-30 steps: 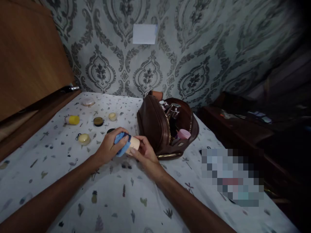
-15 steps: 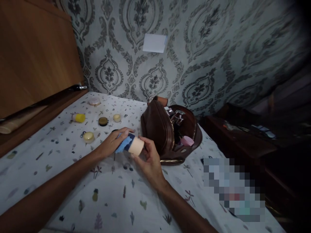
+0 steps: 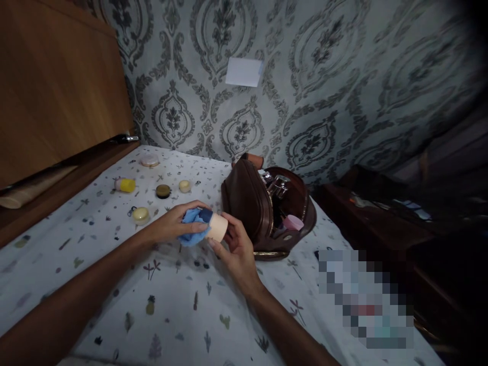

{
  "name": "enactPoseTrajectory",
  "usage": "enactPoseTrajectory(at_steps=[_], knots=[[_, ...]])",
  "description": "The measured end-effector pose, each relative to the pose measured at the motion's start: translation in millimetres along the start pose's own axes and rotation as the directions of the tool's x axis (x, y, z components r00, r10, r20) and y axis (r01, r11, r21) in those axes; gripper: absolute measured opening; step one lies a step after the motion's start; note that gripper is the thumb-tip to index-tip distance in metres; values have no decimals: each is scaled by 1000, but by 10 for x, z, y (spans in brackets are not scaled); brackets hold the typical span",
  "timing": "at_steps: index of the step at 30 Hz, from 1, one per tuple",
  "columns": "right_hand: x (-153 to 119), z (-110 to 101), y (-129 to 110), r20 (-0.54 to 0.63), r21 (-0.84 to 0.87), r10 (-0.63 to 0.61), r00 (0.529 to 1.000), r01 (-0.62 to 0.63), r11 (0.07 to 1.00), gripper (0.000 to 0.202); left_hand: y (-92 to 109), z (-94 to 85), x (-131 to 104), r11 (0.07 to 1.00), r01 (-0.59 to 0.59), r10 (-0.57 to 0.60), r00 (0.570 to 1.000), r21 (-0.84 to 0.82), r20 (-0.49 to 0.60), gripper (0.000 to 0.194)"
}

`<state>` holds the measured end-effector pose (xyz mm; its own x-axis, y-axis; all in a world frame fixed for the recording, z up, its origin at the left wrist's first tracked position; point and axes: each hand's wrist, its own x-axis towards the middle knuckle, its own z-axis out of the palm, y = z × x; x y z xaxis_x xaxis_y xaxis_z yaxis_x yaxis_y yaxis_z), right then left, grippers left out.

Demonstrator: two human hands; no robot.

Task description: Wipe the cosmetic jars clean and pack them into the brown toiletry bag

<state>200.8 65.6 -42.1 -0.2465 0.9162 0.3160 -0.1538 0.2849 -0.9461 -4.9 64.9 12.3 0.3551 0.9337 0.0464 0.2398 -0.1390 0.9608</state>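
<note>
My left hand (image 3: 173, 221) is wrapped round a crumpled blue cloth (image 3: 189, 237), pressing it against one end of a small cylindrical container (image 3: 218, 227). The container is beige with a dark blue band and lies tilted between my hands, above the patterned sheet. At its beige end, the fingers and thumb of my right hand (image 3: 240, 251) grip it. The cloth hides the container's left end. Just right of my hands stands an open brown leather bag (image 3: 244, 198) with a pink item (image 3: 293, 222) and some shiny bottles (image 3: 279, 186) inside.
On the sheet (image 3: 171, 310), left of the bag, lie several small cosmetics: a yellow-capped bottle (image 3: 125, 185), a cream jar (image 3: 140, 215), a dark-rimmed jar (image 3: 163, 191) and a round compact (image 3: 149, 160). A blurred-out object (image 3: 366, 300) lies at right. A wooden cabinet (image 3: 57, 86) borders the left.
My left hand has shifted over the container, with its thumb lower and the blue cloth more bunched around the end. My right hand keeps its grip on the beige end.
</note>
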Motion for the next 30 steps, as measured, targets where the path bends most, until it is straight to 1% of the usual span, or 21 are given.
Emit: enactPoseTrajectory(at_steps=[3, 7, 10, 12, 15, 19, 21, 24, 26, 30], knots=[[2, -6, -42, 13, 0, 31, 999, -31, 1000, 62, -9, 2, 13, 1000, -19, 19, 1000, 23, -18, 55], [15, -36, -88, 26, -48, 119, 993, -118, 992, 55, -15, -14, 30, 976, -146, 147, 989, 159, 5, 59], [30, -60, -77, 49, -89, 189, 981, -185, 979, 58, -2, -24, 32, 949, -214, 209, 977, 231, 48, 59], [37, -65, -63, 72, -68, 229, 971, -225, 972, 61, 15, -31, 29, 948, -211, 202, 977, 238, 61, 59], [43, -47, -67, 127, 7, 260, 957, -263, 965, 65, 29, -41, 26, 958, -173, 165, 985, 229, 56, 58], [41, -9, -107, 174, 98, 294, 940, -313, 945, 60, 9, -38, 27, 959, -180, 169, 983, 218, 66, 55], [43, 2, -114, 202, 158, 371, 906, -404, 901, 62, 3, -33, 21, 946, -216, 200, 976, 242, 89, 54], [52, 1, -100, 304, 224, 519, 799, -589, 776, 72, 16, -38, -1, 908, -286, 245, 955, 305, 166, 54], [62, -6, -84, 355, 231, 569, 742, -659, 715, 73, 33, -51, -17, 893, -309, 252, 946, 328, 205, 54], [74, -19, -44, 408, 258, 591, 696, -709, 657, 70, 47, -68, -23, 893, -297, 235, 949, 338, 212, 56]])
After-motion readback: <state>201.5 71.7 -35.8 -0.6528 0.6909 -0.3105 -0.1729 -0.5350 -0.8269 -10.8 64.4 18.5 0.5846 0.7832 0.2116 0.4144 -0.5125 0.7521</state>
